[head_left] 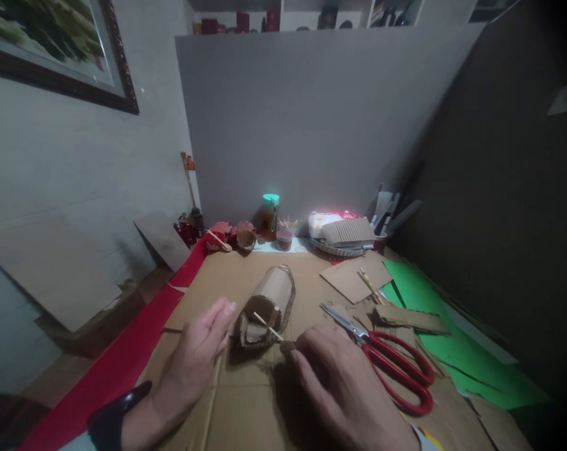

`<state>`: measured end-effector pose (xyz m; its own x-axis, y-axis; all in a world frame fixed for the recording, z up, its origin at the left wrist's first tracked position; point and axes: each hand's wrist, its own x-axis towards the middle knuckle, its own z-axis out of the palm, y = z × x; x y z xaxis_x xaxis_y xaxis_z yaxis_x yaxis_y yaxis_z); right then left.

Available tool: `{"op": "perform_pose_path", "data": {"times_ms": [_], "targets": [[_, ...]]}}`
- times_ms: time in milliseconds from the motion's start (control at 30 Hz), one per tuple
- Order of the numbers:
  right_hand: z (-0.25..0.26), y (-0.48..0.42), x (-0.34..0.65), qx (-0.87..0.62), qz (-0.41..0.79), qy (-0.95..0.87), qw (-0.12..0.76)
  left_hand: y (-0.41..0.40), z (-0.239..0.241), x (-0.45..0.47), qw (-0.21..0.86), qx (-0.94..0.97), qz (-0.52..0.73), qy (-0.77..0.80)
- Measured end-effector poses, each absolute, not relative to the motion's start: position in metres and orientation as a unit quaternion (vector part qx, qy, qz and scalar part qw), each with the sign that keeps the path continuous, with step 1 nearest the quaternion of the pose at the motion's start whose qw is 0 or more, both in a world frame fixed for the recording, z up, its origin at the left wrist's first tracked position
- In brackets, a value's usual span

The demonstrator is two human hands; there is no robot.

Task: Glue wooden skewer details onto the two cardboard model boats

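A small cardboard model (pixel 269 297) with a curved corrugated roof lies on the cardboard sheet in front of me. My left hand (pixel 205 341) is just left of its near end, fingers curled in with the thumb against them; whatever they may hold is hidden. On the near right side, my right hand (pixel 337 376) pinches a small brown piece (pixel 287 346), which looks like cardboard. From this piece a thin wooden stick (pixel 268 326) slants up to the left, across the model's open end. Red-handled scissors (pixel 391 360) lie beside my right hand, blades apart.
Cardboard scraps (pixel 410 318), a pencil (pixel 370 285) and a green sheet (pixel 471 351) lie at right. Along the back stand a jar with a turquoise lid (pixel 270 216), a cup with sticks (pixel 284 237) and a round tray (pixel 337 249). A grey panel (pixel 311 125) rises behind.
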<state>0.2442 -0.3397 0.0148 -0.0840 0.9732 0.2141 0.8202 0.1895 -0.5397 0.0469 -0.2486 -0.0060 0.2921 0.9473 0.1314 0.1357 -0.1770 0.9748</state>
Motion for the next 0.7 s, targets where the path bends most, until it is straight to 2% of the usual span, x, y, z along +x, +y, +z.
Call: {"op": "perform_pose_path", "data": {"times_ms": [233,700], "targets": [[0.017,-0.341,0.242,-0.630,0.135,-0.717,0.268,-0.243,0.001,0.048,0.390,0.676,0.435,0.450],[0.013,-0.338,0.243,-0.621,0.132,-0.719,0.283,-0.241,-0.009,0.047,0.389,0.688,0.444,0.422]]}}
